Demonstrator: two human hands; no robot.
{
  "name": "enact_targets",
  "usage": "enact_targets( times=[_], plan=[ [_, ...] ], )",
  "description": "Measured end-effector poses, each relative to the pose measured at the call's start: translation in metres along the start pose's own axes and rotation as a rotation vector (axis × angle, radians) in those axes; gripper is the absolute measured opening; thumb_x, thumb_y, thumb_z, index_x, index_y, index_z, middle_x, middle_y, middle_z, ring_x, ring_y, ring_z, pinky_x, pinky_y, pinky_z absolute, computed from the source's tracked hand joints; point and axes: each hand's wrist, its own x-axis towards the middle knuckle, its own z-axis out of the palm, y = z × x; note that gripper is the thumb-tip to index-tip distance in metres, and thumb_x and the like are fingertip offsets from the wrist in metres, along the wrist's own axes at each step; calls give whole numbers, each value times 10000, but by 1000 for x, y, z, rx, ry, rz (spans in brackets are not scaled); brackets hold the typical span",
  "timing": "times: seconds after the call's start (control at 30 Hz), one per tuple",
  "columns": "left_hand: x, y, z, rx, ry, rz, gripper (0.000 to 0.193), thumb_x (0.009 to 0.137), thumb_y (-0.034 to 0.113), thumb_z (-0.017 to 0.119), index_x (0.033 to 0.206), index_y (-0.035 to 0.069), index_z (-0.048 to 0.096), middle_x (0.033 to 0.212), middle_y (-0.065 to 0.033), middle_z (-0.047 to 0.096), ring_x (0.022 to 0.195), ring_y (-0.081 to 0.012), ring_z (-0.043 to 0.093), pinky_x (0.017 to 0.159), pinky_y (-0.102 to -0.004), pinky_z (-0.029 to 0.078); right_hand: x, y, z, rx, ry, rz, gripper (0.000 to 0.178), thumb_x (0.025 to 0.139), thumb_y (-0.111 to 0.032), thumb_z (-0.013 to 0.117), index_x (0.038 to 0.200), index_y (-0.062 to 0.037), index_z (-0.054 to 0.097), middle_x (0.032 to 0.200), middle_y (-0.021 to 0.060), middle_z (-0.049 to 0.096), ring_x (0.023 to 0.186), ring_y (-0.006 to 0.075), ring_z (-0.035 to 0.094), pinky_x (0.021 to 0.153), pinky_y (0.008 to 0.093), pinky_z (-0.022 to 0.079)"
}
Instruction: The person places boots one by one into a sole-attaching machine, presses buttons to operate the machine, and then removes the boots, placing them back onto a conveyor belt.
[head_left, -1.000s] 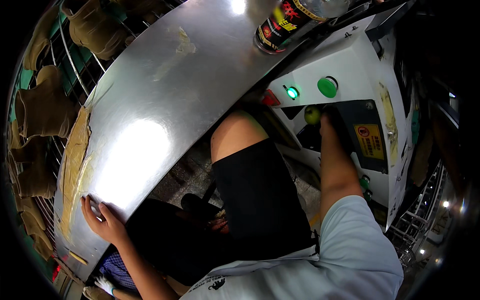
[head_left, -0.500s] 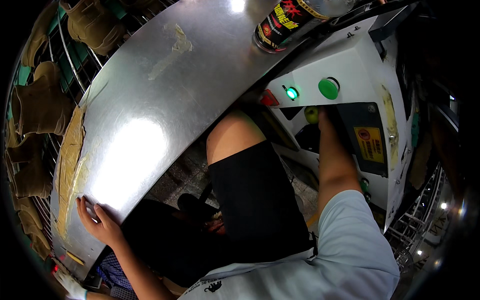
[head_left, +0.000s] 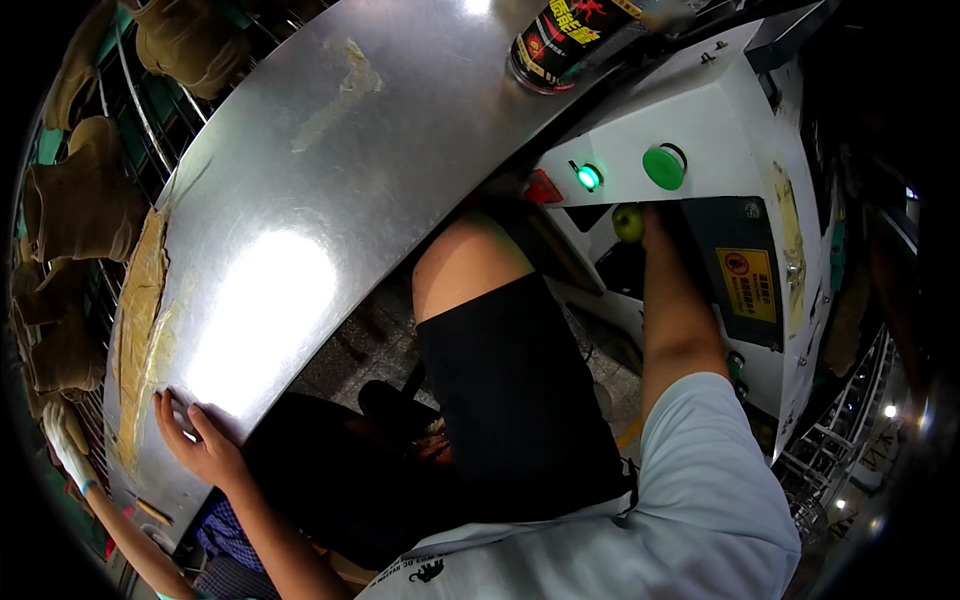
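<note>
My left hand [head_left: 203, 448] lies on the near left edge of a metal table [head_left: 400, 110], fingers spread and holding nothing. Close to its fingertips runs a strip of brown tape [head_left: 140, 320] along the table's edge. My right arm reaches down into the dark opening of a white machine [head_left: 620, 150]. Only the wrist part of my right hand [head_left: 651, 226] shows; its fingers are hidden in the opening. Right beside it sits a round green thing like an apple [head_left: 628, 223]; whether the hand touches it I cannot tell.
A bottle with a black label [head_left: 570, 45] stands at the table's far right. On the machine are a green button [head_left: 664, 167], a lit green lamp [head_left: 589, 177] and a red switch [head_left: 542, 187]. Brown boots [head_left: 85, 200] fill a wire rack. Another person's gloved hand [head_left: 66, 442] is at the rack.
The other person's gloved hand has moved up from the lower left corner to the rack. My hands have stayed in place; the view has shifted slightly.
</note>
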Motion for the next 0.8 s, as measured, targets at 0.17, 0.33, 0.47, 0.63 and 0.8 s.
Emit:
enact_targets(
  times=[0.17, 0.33, 0.47, 0.63, 0.8],
  plan=[
    [-1, -3, 1, -7, 2, 11, 381, 872, 104, 515, 1235, -8, 528, 1321, -194, 498, 1236, -321, 457, 1045, -393, 320, -6, -1, 4, 4, -4, -1, 256, 830, -278, 566, 921, -50, 638, 885, 123, 635, 816, 217, 604, 721, 352, 472],
    [-1, -1, 2, -54, -4, -25, 380, 879, 101, 507, 1240, -17, 522, 1325, -196, 493, 1236, -318, 455, 1052, -391, 312, 0, -11, 12, 27, 2, -11, 257, 835, -282, 563, 923, -51, 637, 883, 119, 633, 814, 212, 601, 717, 349, 471],
    [0, -1, 4, -76, -17, -51, 383, 885, 93, 496, 1250, -24, 507, 1342, -197, 473, 1250, -312, 438, 1061, -391, 297, 3, -21, 24, 52, 0, -9, 258, 839, -285, 561, 924, -53, 635, 882, 116, 631, 812, 209, 600, 714, 346, 470],
    [1, -5, 3, -134, -38, -74, 406, 896, 107, 484, 1279, -27, 466, 1360, -198, 446, 1276, -314, 404, 1076, -400, 268, 7, -23, 41, 88, 2, 11, 259, 843, -289, 559, 926, -54, 634, 880, 112, 630, 809, 204, 597, 710, 342, 469],
    [-3, -11, 0, -48, -50, -33, 401, 914, 130, 469, 1281, -32, 460, 1365, -203, 436, 1279, -320, 396, 1079, -403, 260, 17, -25, 51, 123, 23, 37, 261, 848, -292, 556, 927, -56, 632, 879, 109, 628, 807, 200, 595, 706, 339, 468]
  ],
)
